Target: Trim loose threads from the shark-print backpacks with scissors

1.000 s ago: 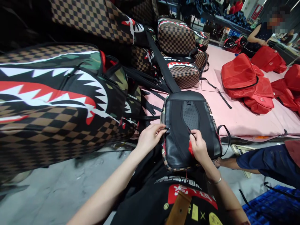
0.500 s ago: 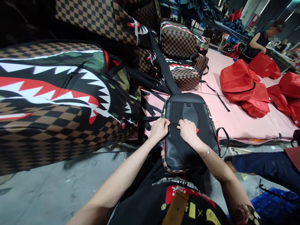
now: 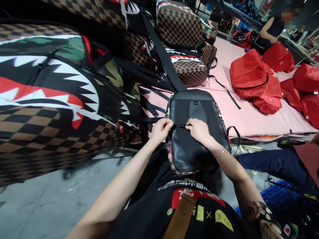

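Note:
A black backpack (image 3: pixel 196 146) lies back panel up, partly on my lap and partly on the edge of the pink table (image 3: pixel 249 122). My left hand (image 3: pixel 160 130) is closed in a pinch on the left edge of the panel, at a seam across its middle. My right hand (image 3: pixel 199 131) is closed too, resting on the panel just right of the left hand. A small dark tip (image 3: pixel 186 125) pokes out of its fingers toward the left hand; the rest of that small tool is hidden in the hand.
A big shark-mouth checkered backpack (image 3: pixel 50 99) fills the left, with more stacked behind (image 3: pixel 179 30). Red bags (image 3: pixel 249 73) lie on the table's right side, where another person (image 3: pixel 271 30) works. A person's blue-clad leg (image 3: pixel 274 162) and a blue crate (image 3: pixel 281 196) are at right.
My right hand moved up and left across the panel to meet the left hand at the seam. The tool's red handle, visible before, is now hidden.

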### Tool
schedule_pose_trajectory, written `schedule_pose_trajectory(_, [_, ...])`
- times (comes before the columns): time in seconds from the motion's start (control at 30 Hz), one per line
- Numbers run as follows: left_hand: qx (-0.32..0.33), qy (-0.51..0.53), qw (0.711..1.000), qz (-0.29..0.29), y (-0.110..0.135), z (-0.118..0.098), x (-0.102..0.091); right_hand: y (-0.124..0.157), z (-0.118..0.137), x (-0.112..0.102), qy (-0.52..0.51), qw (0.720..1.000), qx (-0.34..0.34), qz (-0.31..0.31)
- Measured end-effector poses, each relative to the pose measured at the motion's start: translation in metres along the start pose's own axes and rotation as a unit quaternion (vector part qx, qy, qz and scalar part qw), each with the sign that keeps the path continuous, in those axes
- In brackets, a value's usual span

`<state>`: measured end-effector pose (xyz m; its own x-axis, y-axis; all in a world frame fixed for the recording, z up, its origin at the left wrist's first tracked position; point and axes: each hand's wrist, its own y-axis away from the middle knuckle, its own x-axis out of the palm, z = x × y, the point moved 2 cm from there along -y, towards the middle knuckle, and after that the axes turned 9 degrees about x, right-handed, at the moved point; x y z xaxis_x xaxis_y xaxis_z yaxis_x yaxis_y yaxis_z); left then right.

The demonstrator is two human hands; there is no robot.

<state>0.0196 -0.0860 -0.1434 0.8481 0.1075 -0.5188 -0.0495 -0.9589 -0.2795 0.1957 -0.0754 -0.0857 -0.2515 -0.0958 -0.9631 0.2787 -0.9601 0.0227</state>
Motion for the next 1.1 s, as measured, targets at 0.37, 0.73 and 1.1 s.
schedule_pose_trajectory(0.37, [0.134, 0.118, 0.963, 0.201, 0.074, -0.063, -0.019, 0.131, -0.124, -0.013, -0.342, 0.912, 0.182, -0.138])
schedule_pose_trajectory(0.73, [0.158, 0.014, 0.972, 0.171, 0.081, -0.067, 0.002, 0.182, -0.155, 0.02, -0.47, 0.748, 0.358, -0.301])
schedule_pose_trajectory(1.1, [0.055, 0.022, 0.991, 0.123, 0.083, -0.054, -0.015, 0.193, -0.181, 0.029, -0.524, 0.699, 0.388, -0.293])
